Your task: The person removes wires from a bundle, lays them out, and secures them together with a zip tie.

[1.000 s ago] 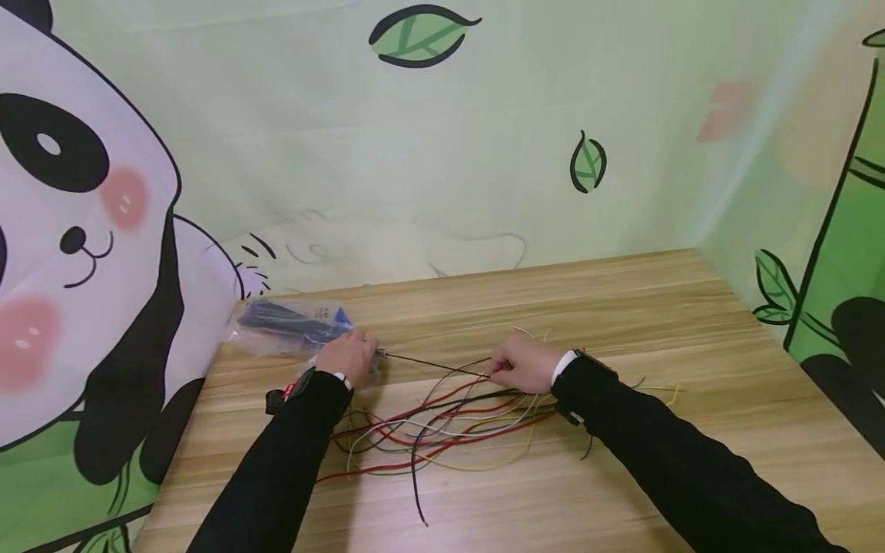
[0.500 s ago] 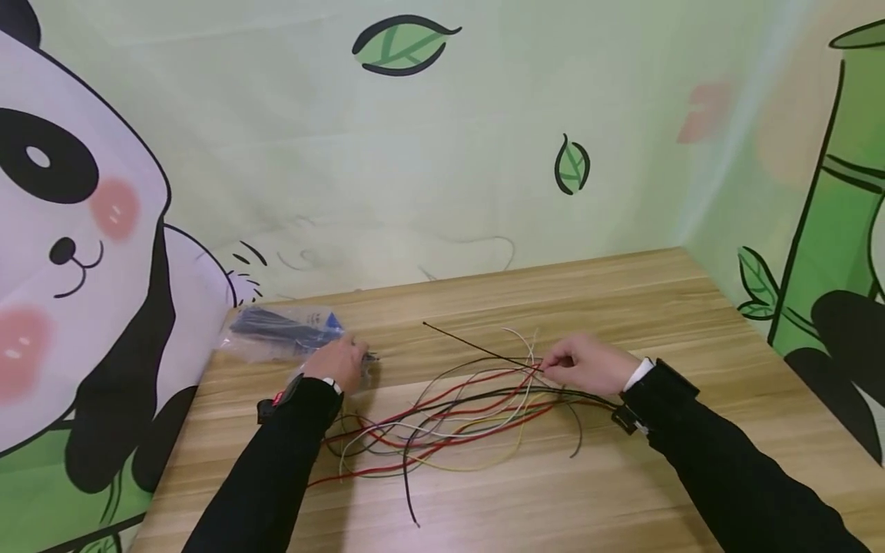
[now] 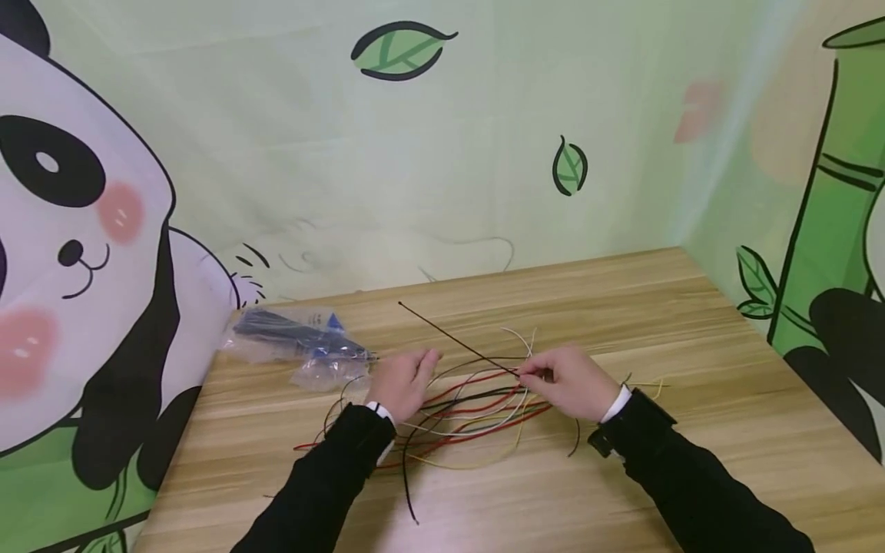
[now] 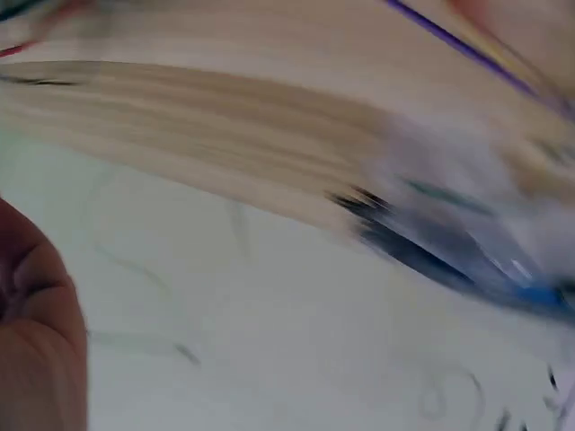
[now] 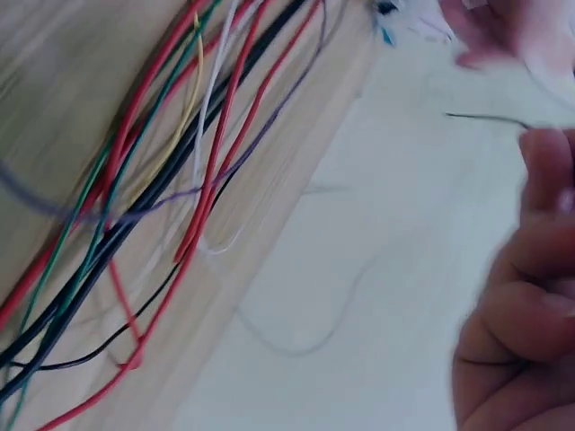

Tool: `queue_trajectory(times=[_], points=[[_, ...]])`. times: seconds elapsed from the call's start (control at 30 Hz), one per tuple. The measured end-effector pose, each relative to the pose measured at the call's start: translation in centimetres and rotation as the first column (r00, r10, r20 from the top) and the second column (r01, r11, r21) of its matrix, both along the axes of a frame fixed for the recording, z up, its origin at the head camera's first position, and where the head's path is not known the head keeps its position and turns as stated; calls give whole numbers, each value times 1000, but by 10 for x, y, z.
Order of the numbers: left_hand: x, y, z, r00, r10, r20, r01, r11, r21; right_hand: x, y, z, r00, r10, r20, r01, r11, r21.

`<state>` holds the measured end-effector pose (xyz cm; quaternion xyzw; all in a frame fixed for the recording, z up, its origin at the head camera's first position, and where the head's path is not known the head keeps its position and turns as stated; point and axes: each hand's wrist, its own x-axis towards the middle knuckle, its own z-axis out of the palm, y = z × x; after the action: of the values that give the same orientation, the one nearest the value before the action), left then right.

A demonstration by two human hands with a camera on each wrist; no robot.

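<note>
In the head view my right hand (image 3: 570,382) pinches one end of a thin black cable tie (image 3: 452,338). The tie's small head points up and to the left. My left hand (image 3: 402,384) is above the left part of a bundle of loose wires (image 3: 477,418), holding nothing that I can see. Red, black, white, yellow, green and purple wires (image 5: 216,153) lie in the bundle, crossing each other. The right wrist view shows curled fingers (image 5: 521,323) with a short dark end sticking out. Motion blurs the left wrist view.
A clear plastic bag (image 3: 328,372) with dark cable ties (image 3: 293,330) lies at the table's back left. One black wire (image 3: 409,491) trails toward the front. Behind the wooden table (image 3: 622,299) hangs a printed cloth wall (image 3: 484,192).
The cable tie has come free of the bag in my right hand, which moved right, then slightly back. My left hand has left the bag and moved right, over the wires.
</note>
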<state>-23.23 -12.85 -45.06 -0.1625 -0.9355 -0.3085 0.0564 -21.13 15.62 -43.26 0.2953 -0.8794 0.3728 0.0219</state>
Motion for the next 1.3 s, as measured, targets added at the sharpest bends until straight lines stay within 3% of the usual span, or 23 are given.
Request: queue_trajectory(times=[0.1,0.2,0.27,0.33,0.37,0.43,0.53,0.6,0.7,0.87,0.97,1.17,1.3], points=[[13,21,8,995,28,97,-42,988,146,10,-16,-6,977,17,-212,-10,999,33],[20,34,14,994,52,97,-72,972,223,19,-28,-12,908,31,-417,-5,998,63],[24,39,17,996,56,68,-70,968,242,24,-31,-16,871,24,-491,11,998,68],[26,41,20,997,49,54,-61,966,251,29,-33,-19,863,11,-504,18,998,53],[27,42,21,997,43,58,-57,966,254,31,-33,-21,872,3,-490,20,999,41],[28,41,23,997,33,68,-49,966,255,35,-33,-23,918,-6,-397,5,1000,-5],[27,39,25,997,29,70,-46,966,254,37,-35,-25,990,1,-138,-19,992,-125],[26,39,25,998,21,60,-36,965,260,38,-36,-27,999,9,48,1,980,-198],[24,38,25,998,-14,63,-5,957,289,38,-38,-29,973,4,230,51,971,-232],[18,36,26,992,-66,106,31,952,305,35,-42,-33,953,-2,304,60,981,-183],[7,32,31,989,-73,132,33,959,283,33,-41,-35,951,1,308,48,987,-153],[-38,15,39,986,-108,129,71,963,261,34,-35,-40,958,0,287,36,992,-122],[-66,7,47,990,-83,111,58,975,216,38,-32,-46,947,44,319,-9,994,-108]])
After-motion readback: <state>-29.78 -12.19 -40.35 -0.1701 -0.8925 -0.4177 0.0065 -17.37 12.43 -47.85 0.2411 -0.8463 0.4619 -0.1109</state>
